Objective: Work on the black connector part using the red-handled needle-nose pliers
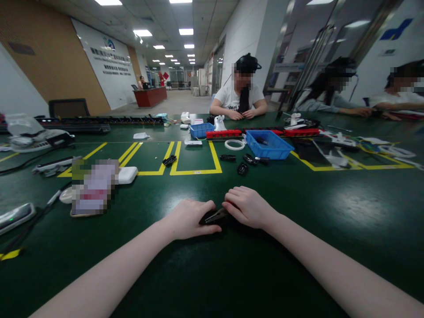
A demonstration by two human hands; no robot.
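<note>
In the middle of the green table, my right hand (248,206) is closed round the pliers (217,216), whose dark pointed jaws stick out to the left. A little red shows between its fingers. My left hand (190,218) curls round a small black piece (203,219) at the jaw tips; its thumb and finger lie on either side of it. Most of that piece is hidden. Beyond the hands lie several small black parts: one (242,168) nearest, another (228,157) farther left, and one (169,160) by the yellow tape.
A blue bin (270,148) with dark items stands beyond my right hand, near a white ring (234,144). A phone (94,187) and white case (127,175) lie left. Across the table sits a person (240,95); more people sit right. Cables and plastic bags (338,157) lie right.
</note>
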